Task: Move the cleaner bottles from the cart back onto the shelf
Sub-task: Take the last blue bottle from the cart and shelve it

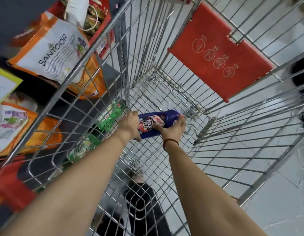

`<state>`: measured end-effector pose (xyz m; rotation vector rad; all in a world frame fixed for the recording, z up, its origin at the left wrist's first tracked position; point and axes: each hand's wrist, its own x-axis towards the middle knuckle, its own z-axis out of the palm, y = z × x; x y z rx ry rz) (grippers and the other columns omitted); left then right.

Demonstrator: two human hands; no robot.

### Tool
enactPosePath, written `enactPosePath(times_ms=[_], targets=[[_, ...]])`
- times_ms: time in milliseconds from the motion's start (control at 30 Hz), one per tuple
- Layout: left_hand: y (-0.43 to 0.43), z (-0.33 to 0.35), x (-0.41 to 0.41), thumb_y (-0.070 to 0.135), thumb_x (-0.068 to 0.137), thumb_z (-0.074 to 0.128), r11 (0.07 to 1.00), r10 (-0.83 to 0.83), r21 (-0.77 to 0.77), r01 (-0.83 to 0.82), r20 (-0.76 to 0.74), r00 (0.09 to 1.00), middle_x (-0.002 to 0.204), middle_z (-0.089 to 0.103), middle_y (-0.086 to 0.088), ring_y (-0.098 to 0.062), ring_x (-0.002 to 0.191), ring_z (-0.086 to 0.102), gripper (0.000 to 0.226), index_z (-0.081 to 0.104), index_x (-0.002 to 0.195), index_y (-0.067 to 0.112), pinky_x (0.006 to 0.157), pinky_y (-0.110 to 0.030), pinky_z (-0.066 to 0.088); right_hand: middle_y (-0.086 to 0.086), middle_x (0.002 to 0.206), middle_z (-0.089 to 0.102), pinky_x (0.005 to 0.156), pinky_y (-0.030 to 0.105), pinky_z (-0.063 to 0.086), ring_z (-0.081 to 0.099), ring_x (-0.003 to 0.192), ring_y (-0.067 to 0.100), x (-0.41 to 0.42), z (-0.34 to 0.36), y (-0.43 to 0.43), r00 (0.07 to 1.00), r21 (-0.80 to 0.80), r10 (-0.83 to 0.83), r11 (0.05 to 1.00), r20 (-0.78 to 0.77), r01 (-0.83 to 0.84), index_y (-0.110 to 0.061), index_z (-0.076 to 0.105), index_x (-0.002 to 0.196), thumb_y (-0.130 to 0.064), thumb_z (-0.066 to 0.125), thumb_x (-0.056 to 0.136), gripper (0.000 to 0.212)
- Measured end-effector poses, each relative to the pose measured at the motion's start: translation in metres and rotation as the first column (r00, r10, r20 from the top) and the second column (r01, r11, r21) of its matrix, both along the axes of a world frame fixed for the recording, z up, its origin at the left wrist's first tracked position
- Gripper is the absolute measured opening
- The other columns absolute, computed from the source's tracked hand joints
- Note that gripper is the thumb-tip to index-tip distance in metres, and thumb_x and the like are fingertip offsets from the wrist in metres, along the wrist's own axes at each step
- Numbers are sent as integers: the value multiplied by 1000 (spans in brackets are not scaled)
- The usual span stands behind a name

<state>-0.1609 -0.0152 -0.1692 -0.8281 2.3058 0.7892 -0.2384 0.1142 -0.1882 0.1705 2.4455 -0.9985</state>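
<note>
A blue Harpic cleaner bottle [158, 121] lies on its side low inside the wire cart [90, 92]. My left hand [130, 125] grips its lower end and my right hand [171, 129] wraps its upper body, near the neck. Both arms reach down into the basket. Green cleaner bottles [112, 116] show through the cart's left wall on a low shelf outside it.
Orange and white Santoor refill pouches [54, 53] hang on the shelf at left. A red child-seat flap [219, 53] hangs on the cart's far end. A red basket [9, 186] sits low left. Pale floor tiles [275, 193] lie to the right.
</note>
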Motion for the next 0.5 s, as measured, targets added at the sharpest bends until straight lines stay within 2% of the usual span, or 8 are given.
enactPosePath(times_ms=[67,100,167,200,300,333,400,500], targets=[[11,-1,3,33,53,87,995,-51,-84,55,53,997,140,34,-18,-33,130,33,111,23,137,2,109,-48,34,15,134,48,105,34,37,45,126,27,13,0,2,962,-101,-235,963,141,250,-7,34,138,-26,88,56,100],[17,-2,6,36,53,87,993,-53,-105,60,65,996,143,30,-19,-35,133,28,113,21,138,1,111,-49,31,15,122,58,99,34,43,54,117,27,18,0,3,929,-153,-290,932,231,329,-4,43,131,-24,87,59,86],[26,-4,15,39,51,87,995,-12,-93,18,66,998,144,29,-19,-36,134,27,114,22,137,1,111,-47,29,15,106,67,87,35,52,63,100,29,25,1,4,908,-211,-276,912,315,351,-1,58,111,-21,84,64,57],[28,-5,20,39,50,88,998,25,-58,-22,60,998,140,34,-19,-35,131,32,112,24,134,2,109,-46,32,14,102,68,83,34,53,65,93,28,26,2,4,911,-212,-254,919,324,332,-2,60,103,-23,83,64,50],[30,-5,31,33,47,90,977,171,123,-174,33,985,122,52,-16,-33,114,50,97,36,121,2,99,-43,43,14,96,66,63,23,56,64,77,23,26,13,-3,905,-247,-209,917,371,312,-7,57,98,-21,84,63,47],[30,-3,35,33,46,91,962,207,175,-210,33,978,118,55,-15,-32,109,53,93,40,118,3,97,-42,45,17,102,66,65,27,58,65,81,25,27,17,-6,903,-281,-186,909,388,308,-5,56,103,-17,84,63,50],[28,5,43,35,46,90,929,269,253,-271,46,962,117,60,-12,-30,105,57,90,46,119,6,96,-41,48,20,113,64,81,40,57,64,94,32,29,28,-10,903,-324,-143,901,405,288,-4,52,113,-14,83,65,58],[21,24,53,37,43,91,869,385,328,-370,22,923,115,62,-7,-27,105,58,92,49,120,10,94,-39,50,17,118,61,91,48,53,62,102,34,27,52,-21,909,-385,-84,887,408,255,-7,46,124,-11,81,66,68]])
